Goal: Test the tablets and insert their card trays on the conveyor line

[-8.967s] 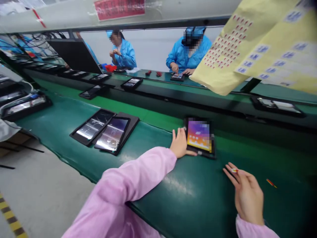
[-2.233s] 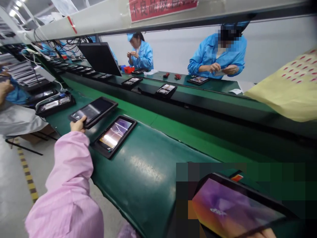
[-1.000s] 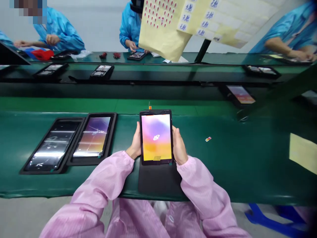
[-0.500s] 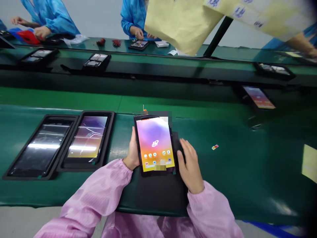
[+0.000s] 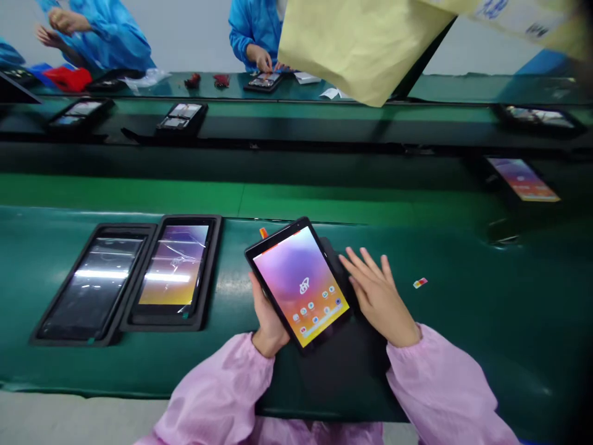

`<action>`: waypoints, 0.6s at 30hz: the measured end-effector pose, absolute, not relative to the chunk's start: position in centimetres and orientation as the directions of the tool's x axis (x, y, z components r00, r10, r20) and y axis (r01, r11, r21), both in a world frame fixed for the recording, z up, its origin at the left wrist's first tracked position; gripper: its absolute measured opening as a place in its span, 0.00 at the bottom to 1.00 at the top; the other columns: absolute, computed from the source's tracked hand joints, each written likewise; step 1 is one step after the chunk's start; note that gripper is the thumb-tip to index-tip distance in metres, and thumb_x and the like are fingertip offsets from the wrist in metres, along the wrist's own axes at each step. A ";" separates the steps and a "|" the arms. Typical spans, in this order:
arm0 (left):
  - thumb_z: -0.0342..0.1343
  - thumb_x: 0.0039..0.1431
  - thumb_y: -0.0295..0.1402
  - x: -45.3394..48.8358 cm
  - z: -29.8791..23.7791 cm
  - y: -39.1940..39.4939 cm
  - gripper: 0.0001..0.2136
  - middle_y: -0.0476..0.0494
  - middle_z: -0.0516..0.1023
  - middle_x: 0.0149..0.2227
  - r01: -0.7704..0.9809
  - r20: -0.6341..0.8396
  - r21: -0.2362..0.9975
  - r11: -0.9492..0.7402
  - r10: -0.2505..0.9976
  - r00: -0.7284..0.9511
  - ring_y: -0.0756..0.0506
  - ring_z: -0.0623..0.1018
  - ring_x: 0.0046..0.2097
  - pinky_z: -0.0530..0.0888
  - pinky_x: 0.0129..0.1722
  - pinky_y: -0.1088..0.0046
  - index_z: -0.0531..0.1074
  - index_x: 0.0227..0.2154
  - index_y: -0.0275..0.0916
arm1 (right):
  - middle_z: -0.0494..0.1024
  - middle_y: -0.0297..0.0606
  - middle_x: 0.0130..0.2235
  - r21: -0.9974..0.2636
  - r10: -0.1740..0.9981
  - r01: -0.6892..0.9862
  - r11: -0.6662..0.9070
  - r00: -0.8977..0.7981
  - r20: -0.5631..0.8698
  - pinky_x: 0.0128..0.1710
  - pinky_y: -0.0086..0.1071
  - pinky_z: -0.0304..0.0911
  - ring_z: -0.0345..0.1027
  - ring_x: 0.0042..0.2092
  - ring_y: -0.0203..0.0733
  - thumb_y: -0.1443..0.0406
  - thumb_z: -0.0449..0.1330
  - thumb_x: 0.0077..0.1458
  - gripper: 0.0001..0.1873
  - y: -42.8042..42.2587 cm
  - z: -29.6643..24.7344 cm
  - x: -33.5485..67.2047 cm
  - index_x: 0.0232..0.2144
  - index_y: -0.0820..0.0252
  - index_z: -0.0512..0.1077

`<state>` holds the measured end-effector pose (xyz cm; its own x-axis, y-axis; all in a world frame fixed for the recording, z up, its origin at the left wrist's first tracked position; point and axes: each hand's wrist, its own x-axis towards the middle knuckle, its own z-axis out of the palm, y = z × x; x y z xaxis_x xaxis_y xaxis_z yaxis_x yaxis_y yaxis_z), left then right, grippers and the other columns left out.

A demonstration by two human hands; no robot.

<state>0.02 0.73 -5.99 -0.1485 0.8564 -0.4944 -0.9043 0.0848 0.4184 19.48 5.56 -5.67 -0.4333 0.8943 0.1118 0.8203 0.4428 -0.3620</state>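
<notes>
A tablet with a lit purple-to-yellow home screen is tilted in front of me, its top turned to the left. My left hand grips its left edge, the fingers hidden behind it. My right hand is open beside the tablet's right edge, fingers spread; I cannot tell whether it touches. Beneath the tablet lies a dark mat. A small orange tab sticks out at the tablet's top left edge. To the right, a small SIM-like card lies on the table.
Two film-covered tablets in black trays stand at left, one dark, one lit. Beyond is a dark conveyor carrying several devices, including a lit tablet. Co-workers in blue sleeves work opposite. A yellow paper hangs overhead.
The tablet has turned anticlockwise in my left hand. My right hand's fingers have spread. Across the line, one co-worker's hands have risen from the bench.
</notes>
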 end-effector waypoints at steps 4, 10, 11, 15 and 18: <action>0.49 0.54 0.61 1.4 -5.7 -0.3 0.30 0.43 0.80 0.46 -0.896 -0.427 0.425 -0.126 0.845 -0.322 0.39 0.79 0.48 0.75 0.50 0.62 0.76 0.47 0.43 | 0.59 0.40 0.66 -0.479 0.909 0.809 0.341 -0.155 0.386 0.67 0.57 0.38 0.47 0.68 0.46 0.66 0.44 0.66 0.26 0.9 -2.9 15.7 0.65 0.53 0.54; 0.51 0.50 0.63 1.5 -6.0 -0.8 0.31 0.42 0.78 0.49 -0.901 -0.365 0.420 -0.108 0.889 -0.276 0.34 0.77 0.52 0.76 0.49 0.57 0.77 0.46 0.45 | 0.56 0.46 0.66 -0.454 0.810 0.726 0.517 -0.244 0.533 0.67 0.58 0.34 0.48 0.67 0.51 0.63 0.46 0.65 0.29 -1.7 -1.9 10.6 0.67 0.59 0.49; 0.52 0.49 0.63 1.3 -6.0 -0.7 0.31 0.42 0.79 0.49 -0.909 -0.380 0.410 -0.074 0.892 -0.244 0.34 0.77 0.52 0.75 0.50 0.56 0.77 0.46 0.44 | 0.57 0.46 0.66 -0.438 0.795 0.728 0.528 -0.244 0.555 0.66 0.59 0.34 0.49 0.67 0.52 0.62 0.46 0.65 0.29 -1.4 -2.0 10.6 0.67 0.58 0.50; 0.54 0.49 0.61 0.9 -6.0 -0.5 0.31 0.39 0.80 0.46 -0.935 -0.445 0.345 0.081 0.891 -0.087 0.32 0.76 0.52 0.72 0.54 0.53 0.78 0.44 0.40 | 0.59 0.43 0.65 -0.406 0.757 0.731 0.548 -0.227 0.613 0.66 0.62 0.32 0.52 0.66 0.54 0.63 0.46 0.65 0.28 -0.3 -2.5 12.6 0.66 0.53 0.52; 0.54 0.48 0.62 0.6 -6.2 -0.4 0.33 0.36 0.80 0.46 -0.939 -0.463 0.288 0.190 0.886 0.038 0.31 0.76 0.52 0.71 0.55 0.52 0.78 0.43 0.36 | 0.61 0.42 0.64 -0.452 0.778 0.723 0.522 -0.186 0.601 0.66 0.63 0.31 0.53 0.66 0.54 0.65 0.48 0.64 0.27 -0.1 -3.1 15.1 0.64 0.53 0.57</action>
<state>0.57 -0.43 -6.20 0.0376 0.8858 -0.4626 -0.9386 0.1902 0.2879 15.08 -0.07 -3.13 -0.1861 0.7776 0.6006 0.7235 0.5221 -0.4517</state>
